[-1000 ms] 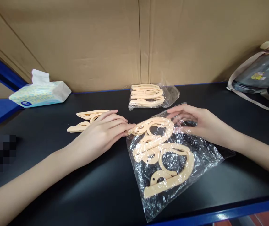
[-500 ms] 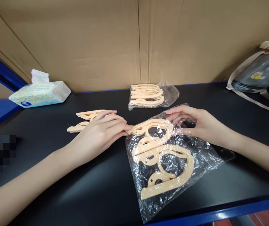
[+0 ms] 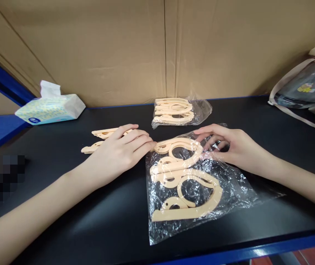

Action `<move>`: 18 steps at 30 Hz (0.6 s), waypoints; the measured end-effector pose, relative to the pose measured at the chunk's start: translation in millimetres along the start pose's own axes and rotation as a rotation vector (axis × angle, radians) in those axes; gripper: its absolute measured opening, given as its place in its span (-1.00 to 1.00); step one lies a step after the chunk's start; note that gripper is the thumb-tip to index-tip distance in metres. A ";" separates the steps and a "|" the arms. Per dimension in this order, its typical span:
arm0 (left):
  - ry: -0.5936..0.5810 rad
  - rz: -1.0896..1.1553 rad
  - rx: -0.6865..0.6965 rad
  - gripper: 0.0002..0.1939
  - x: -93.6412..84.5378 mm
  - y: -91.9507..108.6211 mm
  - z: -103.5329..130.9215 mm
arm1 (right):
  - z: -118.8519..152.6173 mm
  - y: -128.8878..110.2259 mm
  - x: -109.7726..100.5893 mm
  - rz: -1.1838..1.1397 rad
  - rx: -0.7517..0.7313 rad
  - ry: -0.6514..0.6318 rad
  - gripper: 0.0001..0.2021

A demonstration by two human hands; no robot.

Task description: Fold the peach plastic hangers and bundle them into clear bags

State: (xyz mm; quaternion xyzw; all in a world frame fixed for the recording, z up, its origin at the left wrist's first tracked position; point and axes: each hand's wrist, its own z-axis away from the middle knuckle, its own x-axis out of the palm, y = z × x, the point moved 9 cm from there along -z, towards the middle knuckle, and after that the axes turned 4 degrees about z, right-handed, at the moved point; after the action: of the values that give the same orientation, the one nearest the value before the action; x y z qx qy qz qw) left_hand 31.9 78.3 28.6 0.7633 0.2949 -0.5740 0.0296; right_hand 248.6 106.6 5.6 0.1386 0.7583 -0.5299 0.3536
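A clear plastic bag lies on the black table in front of me, holding several beige folding hangers. My left hand has its fingertips pinched at the bag's upper left corner, on the end of the top hanger. At the other end, my right hand grips the bag between curved fingers and thumb around that hanger's right end. Loose beige hangers lie behind my left hand, which partly covers them.
Another bag of folded hangers sits at the back, near the cardboard wall. A tissue pack stands at the left. At the right rests a transparent bottle with a strap. A blue edge borders the table in front.
The near part of the bag has swung left and flattened toward the table, and the lower hangers have shifted left with it. Both hands keep nearly the same places.
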 end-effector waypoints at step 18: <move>-0.316 0.273 -0.341 -0.17 16.6 -71.2 35.8 | 7.2 -13.3 1.6 0.282 -0.039 0.042 -0.57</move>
State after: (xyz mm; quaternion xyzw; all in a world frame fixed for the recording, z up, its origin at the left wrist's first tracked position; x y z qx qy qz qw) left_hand -30.6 130.1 22.5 0.6811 0.2732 -0.6187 0.2806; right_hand 242.5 94.6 12.5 0.2480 0.7485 -0.4572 0.4114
